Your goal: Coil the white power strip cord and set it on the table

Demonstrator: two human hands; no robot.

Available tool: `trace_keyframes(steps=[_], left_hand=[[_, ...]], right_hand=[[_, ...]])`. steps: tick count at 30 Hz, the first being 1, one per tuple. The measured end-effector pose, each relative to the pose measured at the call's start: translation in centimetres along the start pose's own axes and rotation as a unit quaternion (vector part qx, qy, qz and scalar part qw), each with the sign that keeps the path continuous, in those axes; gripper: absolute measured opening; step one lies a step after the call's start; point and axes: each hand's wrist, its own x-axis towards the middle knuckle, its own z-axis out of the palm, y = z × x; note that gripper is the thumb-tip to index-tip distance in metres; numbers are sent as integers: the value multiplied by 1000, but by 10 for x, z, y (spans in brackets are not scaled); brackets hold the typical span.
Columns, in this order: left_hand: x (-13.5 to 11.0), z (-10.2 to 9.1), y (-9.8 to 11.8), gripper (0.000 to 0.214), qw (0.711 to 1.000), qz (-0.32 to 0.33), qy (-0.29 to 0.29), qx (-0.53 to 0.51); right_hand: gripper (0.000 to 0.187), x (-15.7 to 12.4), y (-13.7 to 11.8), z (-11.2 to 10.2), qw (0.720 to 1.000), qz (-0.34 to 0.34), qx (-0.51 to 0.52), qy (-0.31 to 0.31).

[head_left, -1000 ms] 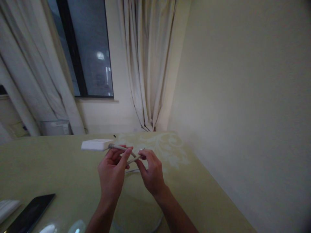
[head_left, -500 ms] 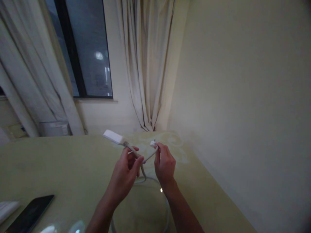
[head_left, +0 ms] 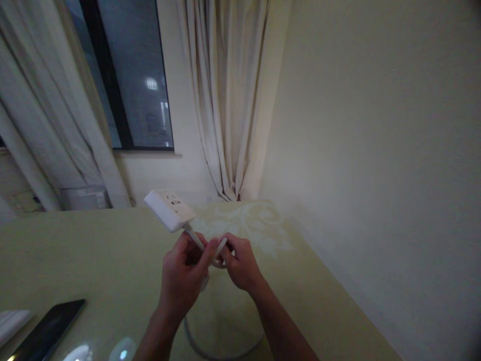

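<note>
A white power strip (head_left: 165, 213) with socket holes on its upper face sticks out up and to the left beyond my left hand (head_left: 184, 273). Its pale cord (head_left: 195, 239) runs down from the strip into that hand, whose thumb and fingers are closed around it. Close beside, my right hand (head_left: 240, 263) pinches a bent part of the same cord, and the fingertips of both hands almost meet. Below the hands, the rest of the cord hangs or lies in a wide loop. The plug end does not show; my fingers may hide it.
Both hands are above a green table (head_left: 93, 260) with a pale scroll pattern. A black phone-like slab (head_left: 48, 328) and a white object (head_left: 13, 323) lie at the lower left. A wall (head_left: 368, 175) borders the right side; curtains (head_left: 229, 100) and a window (head_left: 139, 75) are behind.
My right hand has come left and down to my left hand, and the plug by its fingers has gone out of sight. The power strip has turned, showing its sockets, and the cord loop sits lower.
</note>
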Motion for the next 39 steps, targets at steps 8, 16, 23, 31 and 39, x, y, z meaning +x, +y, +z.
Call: trace_keyframes(steps=[8, 16, 23, 31, 39], left_hand=[[11, 1, -6, 39, 992, -79, 21, -91], [21, 11, -32, 47, 968, -176, 63, -169], [19, 8, -22, 58, 978, -140, -35, -149], [17, 7, -31, 50, 967, -154, -95, -177], [23, 0, -29, 27, 994, -52, 87, -45]], right_hand=[[50, 2, 19, -3, 931, 127, 266, -215], [52, 1, 27, 16, 869, 194, 405, -209], [65, 3, 20, 28, 862, 186, 450, -141], [82, 4, 14, 21, 872, 203, 426, -128], [57, -8, -5, 13, 933, 136, 289, -168]])
